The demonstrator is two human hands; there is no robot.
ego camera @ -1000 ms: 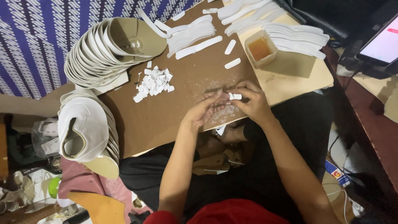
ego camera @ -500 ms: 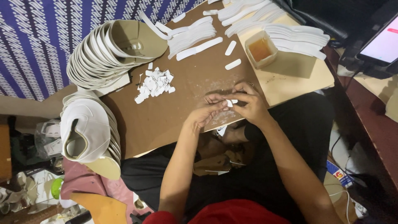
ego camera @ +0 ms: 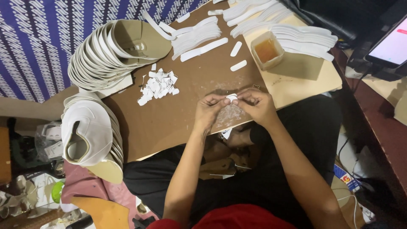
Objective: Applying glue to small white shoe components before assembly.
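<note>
Fingers of left hand, right hand, pinching white strip

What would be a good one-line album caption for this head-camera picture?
Both hands, left hand and right hand, pinch a small white strip over a brown board beside stacked shoe uppers.

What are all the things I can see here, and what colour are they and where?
Small white piece: one, white, pinched between both hands' fingertips.
Brown board: one, brown, across the person's lap.
Paper scraps: a small pile, white, middle of the board.
Shoe-upper stacks: two, cream; one top left, one at the board's left edge.
Long strips: many, white, along the far edge.
Tub of amber liquid: one, clear, on the pale board top right.
Patterned cloth: blue and white, behind.
Screen: one, lit, far right.
Left hand: on the piece.
Right hand: on the piece.
</note>
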